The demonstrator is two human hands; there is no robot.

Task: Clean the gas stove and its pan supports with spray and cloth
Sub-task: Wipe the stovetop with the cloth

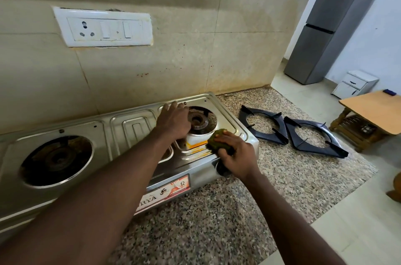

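A steel two-burner gas stove (130,126) sits on a speckled granite counter against the wall. My left hand (173,120) rests flat with straight fingers on the stove top, just left of the right burner (198,120). My right hand (235,155) grips a green scrub pad (214,139) pressed on the stove's front right corner, beside orange-stained residue. The left burner (57,159) is bare and dark. Two black pan supports (263,125) (312,135) lie on the counter to the right of the stove. No spray bottle is in view.
A white switchboard (104,27) is on the tiled wall above the stove. The counter (217,217) ends at the right, above a tiled floor. Beyond stand a grey fridge (325,35), a small white cabinet (354,83) and a wooden table (373,110).
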